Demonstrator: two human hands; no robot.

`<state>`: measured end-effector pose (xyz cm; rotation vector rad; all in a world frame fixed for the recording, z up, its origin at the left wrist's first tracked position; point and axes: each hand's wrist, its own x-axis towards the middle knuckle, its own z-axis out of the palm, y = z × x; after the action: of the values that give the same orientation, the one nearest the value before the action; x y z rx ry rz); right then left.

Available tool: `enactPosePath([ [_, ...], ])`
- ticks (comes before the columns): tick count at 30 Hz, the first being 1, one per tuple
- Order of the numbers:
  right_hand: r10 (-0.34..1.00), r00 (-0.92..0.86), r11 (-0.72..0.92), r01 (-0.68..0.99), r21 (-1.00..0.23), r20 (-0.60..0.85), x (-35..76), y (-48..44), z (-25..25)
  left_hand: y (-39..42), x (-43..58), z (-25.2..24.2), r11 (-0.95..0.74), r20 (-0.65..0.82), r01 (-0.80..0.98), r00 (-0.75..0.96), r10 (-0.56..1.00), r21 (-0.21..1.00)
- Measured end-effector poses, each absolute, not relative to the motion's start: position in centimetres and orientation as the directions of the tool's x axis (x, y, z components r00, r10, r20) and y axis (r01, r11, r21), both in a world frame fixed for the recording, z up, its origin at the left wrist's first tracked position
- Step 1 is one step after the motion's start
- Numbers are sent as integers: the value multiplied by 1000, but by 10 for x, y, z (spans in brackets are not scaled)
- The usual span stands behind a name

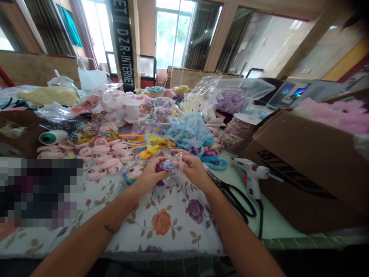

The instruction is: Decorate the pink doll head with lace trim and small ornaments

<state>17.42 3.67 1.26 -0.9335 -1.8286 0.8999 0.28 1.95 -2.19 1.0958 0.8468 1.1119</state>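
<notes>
Over the flowered tablecloth [135, 231], my left hand [151, 172] is closed around a small purple and teal bundle [165, 166] in clear wrap. My right hand [188, 167] pinches a clear plastic piece [180, 163] at the bundle's right side; whether it is part of the wrap I cannot tell. Just left of my left hand lies a doll's head [135, 172] with blue and yellow curly hair. Pink doll faces [100, 157] are heaped beyond it. Black-handled scissors [235, 196] rest to the right of my right forearm.
A white glue gun [252, 175] with a black cord stands by a big cardboard box [305, 165] on the right. Fluffy blue yarn [188, 130], a spool of mixed trim [240, 134] and yellow pieces [152, 146] crowd the table beyond my hands. A pixelated patch covers the left.
</notes>
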Motion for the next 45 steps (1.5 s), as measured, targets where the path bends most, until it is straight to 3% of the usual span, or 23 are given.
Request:
enactPosePath([
  [7,893,-275,418,220,-881,355,174,35,13,17,5,-14,153,-73,-337,238,968,929],
  [15,974,-87,216,57,-975,211,175,40,7,18,0,-3,118,-44,-486,161,986,866],
  [18,984,-109,164,204,-965,144,176,47,-4,23,-9,6,39,9,-574,80,997,818],
  [23,962,-218,257,509,-822,166,171,57,-23,30,-17,12,15,-1,-633,22,1000,774],
  [31,959,-173,284,590,-756,225,158,58,-34,25,-11,10,77,-21,-616,99,995,784],
  [34,948,-98,306,540,-784,302,161,57,-27,24,-11,9,80,2,-603,135,991,793],
  [38,924,73,339,294,-894,375,171,46,5,21,-8,8,100,-15,-549,157,987,830],
  [41,876,-43,475,246,-845,480,179,34,37,17,-4,8,97,-34,-462,142,989,882],
  [45,804,-382,589,406,-698,456,182,27,60,13,0,7,62,-13,-374,132,991,925],
])
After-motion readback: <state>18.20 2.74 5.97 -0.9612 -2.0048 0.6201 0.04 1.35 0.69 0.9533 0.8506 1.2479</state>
